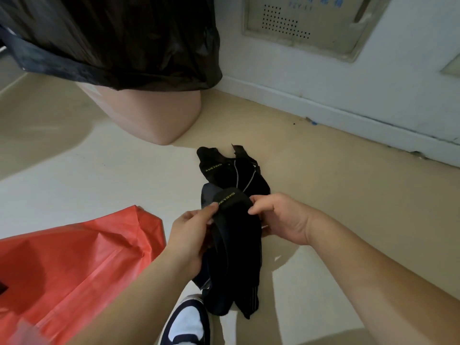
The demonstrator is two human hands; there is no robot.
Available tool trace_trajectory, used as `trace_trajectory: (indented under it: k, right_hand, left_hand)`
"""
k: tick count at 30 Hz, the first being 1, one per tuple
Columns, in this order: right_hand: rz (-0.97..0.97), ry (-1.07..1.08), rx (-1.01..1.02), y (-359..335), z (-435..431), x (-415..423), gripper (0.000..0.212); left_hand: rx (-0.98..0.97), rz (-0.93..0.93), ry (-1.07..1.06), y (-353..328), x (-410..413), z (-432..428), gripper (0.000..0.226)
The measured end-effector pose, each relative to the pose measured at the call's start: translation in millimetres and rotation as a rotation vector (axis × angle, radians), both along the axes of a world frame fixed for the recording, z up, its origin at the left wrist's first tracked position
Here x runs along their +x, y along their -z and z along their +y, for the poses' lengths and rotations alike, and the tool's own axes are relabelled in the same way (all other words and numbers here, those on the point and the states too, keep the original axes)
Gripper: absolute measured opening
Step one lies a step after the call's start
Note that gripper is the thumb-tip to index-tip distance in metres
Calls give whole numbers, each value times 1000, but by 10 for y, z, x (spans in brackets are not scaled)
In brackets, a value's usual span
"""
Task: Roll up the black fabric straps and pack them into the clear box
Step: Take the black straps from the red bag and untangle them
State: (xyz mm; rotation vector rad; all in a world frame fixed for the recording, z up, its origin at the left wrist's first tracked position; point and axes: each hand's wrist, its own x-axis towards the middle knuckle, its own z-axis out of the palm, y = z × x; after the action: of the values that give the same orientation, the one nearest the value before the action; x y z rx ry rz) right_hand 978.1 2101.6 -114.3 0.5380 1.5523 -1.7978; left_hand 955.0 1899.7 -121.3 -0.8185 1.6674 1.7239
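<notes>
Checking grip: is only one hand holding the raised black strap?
No, left hand and right hand both pinch the black strap at its top.

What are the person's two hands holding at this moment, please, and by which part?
A black fabric strap with yellow-green lettering: the left hand pinches the left side of its folded top end, the right hand the right side.

floor (323, 175): beige, smooth, glossy. on it: pink bin (154, 115) with black liner (112, 36), far left; black fabric straps (231, 170) in a loose pile, centre; red plastic bag (74, 257), crumpled, near left; one dark-and-white shoe (186, 322), near edge.
</notes>
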Motion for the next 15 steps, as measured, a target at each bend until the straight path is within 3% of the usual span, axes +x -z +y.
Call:
trace_trajectory:
  k: [3, 5, 8, 12, 15]
  right_hand:
    - [41, -8, 126, -328, -66, 36, 44]
    - [89, 43, 190, -550, -138, 102, 37]
    - [132, 202, 112, -832, -228, 193, 26]
    - [167, 408, -4, -1261, -307, 322, 26]
    - [199, 514, -30, -1575, -296, 476, 30]
  left_hand:
    - [-65, 142, 18, -382, 40, 55, 21]
    - [-88, 288, 75, -668, 73, 78, 22]
    - [-116, 425, 147, -1056, 178, 82, 22]
    - [-81, 334, 12, -1532, 240, 1, 28]
    - [69, 237, 327, -1880, 308, 11, 38]
